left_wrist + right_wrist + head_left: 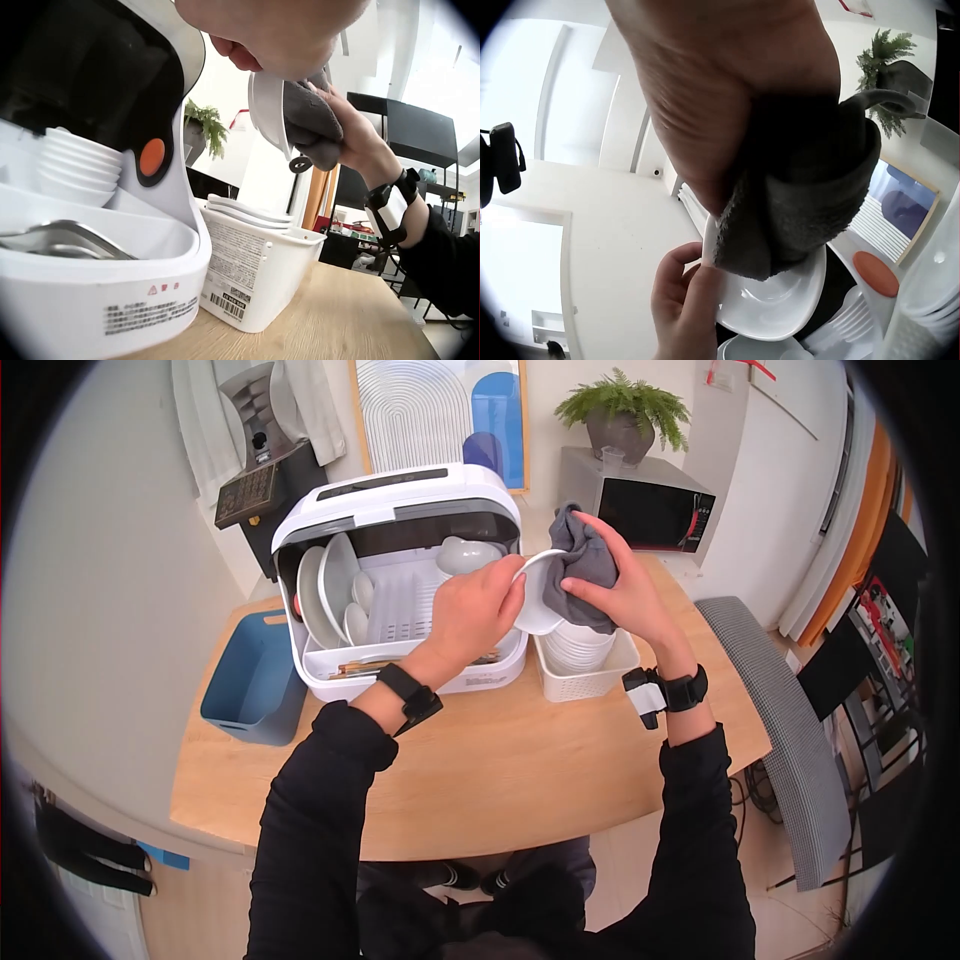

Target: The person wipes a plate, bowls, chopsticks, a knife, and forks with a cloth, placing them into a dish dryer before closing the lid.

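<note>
My left hand [472,612] pinches the rim of a white bowl [774,309] between thumb and fingers. The bowl is tilted, and its inner side shows in the right wrist view. A dark grey cloth [584,564] is bunched in my right hand [632,588], whose thumb and fingers grip it against the bowl's inside. Both hands are raised over a white basket [590,687] of stacked white bowls [578,650]. Beside the basket stands a white dish cabinet [480,680] with its dark front cover lifted.
Plates [338,582], small bowls [79,169] and cutlery sit inside the cabinet. A blue bin [255,685] stands at its left on the wooden table [500,785]. Behind are a microwave [655,512] and a potted fern [622,425]. A grey bench [785,740] is at the right.
</note>
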The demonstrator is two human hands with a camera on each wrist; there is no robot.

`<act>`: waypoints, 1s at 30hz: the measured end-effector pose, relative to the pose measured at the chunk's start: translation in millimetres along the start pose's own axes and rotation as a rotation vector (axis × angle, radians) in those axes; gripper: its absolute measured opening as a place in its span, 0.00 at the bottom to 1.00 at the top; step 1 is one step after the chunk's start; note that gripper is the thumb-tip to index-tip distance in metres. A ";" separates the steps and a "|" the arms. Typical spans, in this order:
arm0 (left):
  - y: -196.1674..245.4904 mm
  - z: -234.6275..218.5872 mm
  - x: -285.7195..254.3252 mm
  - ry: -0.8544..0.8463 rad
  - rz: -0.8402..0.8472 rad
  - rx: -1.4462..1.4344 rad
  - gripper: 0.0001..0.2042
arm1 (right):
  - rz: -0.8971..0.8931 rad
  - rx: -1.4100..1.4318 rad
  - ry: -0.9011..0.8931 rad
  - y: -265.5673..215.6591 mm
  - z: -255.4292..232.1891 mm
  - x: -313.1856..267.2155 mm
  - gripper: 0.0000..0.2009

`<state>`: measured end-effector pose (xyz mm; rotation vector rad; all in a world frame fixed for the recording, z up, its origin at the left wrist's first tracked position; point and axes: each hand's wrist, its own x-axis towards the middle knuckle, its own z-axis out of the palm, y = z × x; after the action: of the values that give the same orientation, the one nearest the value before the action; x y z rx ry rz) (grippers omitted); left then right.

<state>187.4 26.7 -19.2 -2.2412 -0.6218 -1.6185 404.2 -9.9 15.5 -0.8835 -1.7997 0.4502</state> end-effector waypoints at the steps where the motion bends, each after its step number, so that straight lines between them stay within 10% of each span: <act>1: -1.4 -13.3 -3.4 0.000 0.020 0.020 0.09 | 0.057 0.097 -0.032 -3.6 9.1 0.4 0.37; 11: -45.3 -104.6 -43.4 0.073 0.045 0.250 0.08 | 0.067 0.066 0.243 -0.8 152.8 8.4 0.33; 16: -60.6 -121.1 -63.6 0.142 -0.104 0.287 0.10 | 0.355 0.693 0.304 -5.5 211.9 7.9 0.22; 30: -58.8 -109.6 -69.5 -0.143 -0.672 -0.162 0.17 | 0.439 0.771 0.397 4.6 214.9 20.8 0.22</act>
<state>49.2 12.6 -50.8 -2.4291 -1.4532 -1.8473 205.5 30.0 -59.2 -0.7314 -0.9304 1.0760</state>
